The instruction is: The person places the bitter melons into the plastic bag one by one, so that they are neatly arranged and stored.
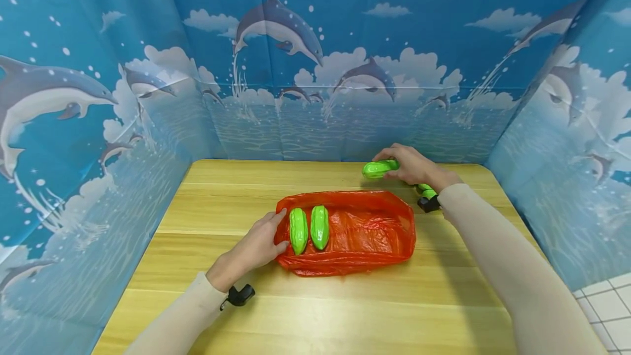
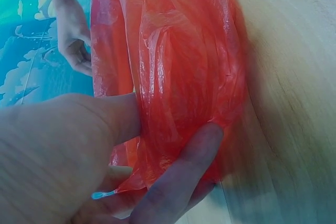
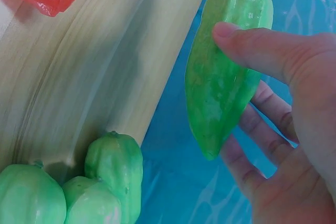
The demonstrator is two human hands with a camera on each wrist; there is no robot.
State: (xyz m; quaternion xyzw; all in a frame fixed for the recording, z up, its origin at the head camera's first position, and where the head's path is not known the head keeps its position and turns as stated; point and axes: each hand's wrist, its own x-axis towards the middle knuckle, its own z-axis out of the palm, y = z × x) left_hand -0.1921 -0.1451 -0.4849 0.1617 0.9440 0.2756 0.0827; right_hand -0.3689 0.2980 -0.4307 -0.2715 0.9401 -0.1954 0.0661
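Note:
A red plastic bag (image 1: 365,234) lies spread open on the table, with two glossy ridged green papayas (image 1: 298,231) side by side in its left part. My left hand (image 1: 257,242) grips the bag's left end; in the left wrist view the thumb is tucked inside the rim and the fingers (image 2: 181,174) are outside. Beyond the bag's far right corner, my right hand (image 1: 416,167) holds another green papaya (image 3: 228,72) between thumb and fingers, its tapered tip pointing down in the right wrist view.
Several more green papayas (image 3: 113,174) sit together on the table right of the bag, partly hidden by my right wrist in the head view. The wooden table (image 1: 207,196) meets a blue dolphin-print curtain (image 1: 340,125) at the back and sides.

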